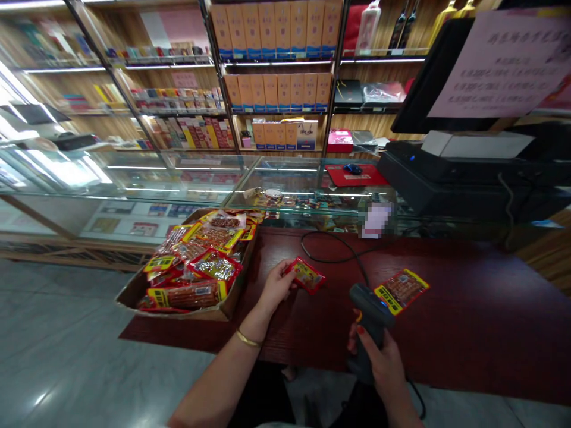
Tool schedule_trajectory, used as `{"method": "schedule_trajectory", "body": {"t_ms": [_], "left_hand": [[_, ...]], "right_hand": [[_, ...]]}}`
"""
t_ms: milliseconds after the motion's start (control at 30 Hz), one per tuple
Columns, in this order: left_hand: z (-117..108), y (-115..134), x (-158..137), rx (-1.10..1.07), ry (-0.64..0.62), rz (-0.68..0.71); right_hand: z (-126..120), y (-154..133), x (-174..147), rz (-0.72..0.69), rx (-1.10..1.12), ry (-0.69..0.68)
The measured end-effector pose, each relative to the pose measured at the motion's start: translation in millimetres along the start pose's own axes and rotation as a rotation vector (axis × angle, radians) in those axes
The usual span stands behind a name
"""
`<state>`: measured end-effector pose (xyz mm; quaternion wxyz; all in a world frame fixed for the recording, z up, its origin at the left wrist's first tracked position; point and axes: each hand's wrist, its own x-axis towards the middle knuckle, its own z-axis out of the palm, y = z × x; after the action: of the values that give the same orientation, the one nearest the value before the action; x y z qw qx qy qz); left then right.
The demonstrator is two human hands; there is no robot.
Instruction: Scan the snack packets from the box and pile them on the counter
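Observation:
Between the fingers of my left hand (277, 285) is the corner of a small red snack packet (307, 274), just over the dark red counter (285, 330). My right hand (379, 356) is wrapped round the handle of a black barcode scanner (371, 315), whose head points away from me and shows a small blue light. Past the scanner, to its right, a flat snack packet (404, 290) with yellow ends lies on the counter. Left of my left hand stands an open cardboard box (227, 306) heaped with red and yellow snack packets (191, 261).
A black cable (307, 252) loops across the counter behind the scanner. Beyond it runs a glass display case (187, 172) with a mouse (352, 169) on a red mat. A monitor (414, 89) stands at the right. Shelves with boxed goods (276, 30) line the back.

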<state>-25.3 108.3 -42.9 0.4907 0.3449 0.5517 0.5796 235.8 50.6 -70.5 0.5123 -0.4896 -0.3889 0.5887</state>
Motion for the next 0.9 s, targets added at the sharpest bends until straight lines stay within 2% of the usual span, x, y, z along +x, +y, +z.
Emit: {"method": "schedule_trajectory", "body": {"t_ms": [133, 267, 367, 500, 733, 900], "left_hand": [[0, 1, 2, -0.037, 0.065, 0.017], [0, 0, 5, -0.102, 0.138, 0.085], [1, 1, 4, -0.146, 0.125, 0.099], [3, 4, 4, -0.172, 0.111, 0.092], [5, 3, 6, -0.258, 0.126, 0.039], [4, 8, 3, -0.262, 0.108, 0.087]], "right_hand": [[2, -6, -3, -0.023, -0.068, -0.011], [2, -16, -14, 0.001, -0.294, -0.129], [3, -25, -25, -0.028, -0.471, -0.179], [8, -32, -32, -0.109, -0.667, -0.045], [9, -27, -37, -0.132, -0.746, 0.012], [8, -26, -39, -0.124, -0.738, -0.064]]}}
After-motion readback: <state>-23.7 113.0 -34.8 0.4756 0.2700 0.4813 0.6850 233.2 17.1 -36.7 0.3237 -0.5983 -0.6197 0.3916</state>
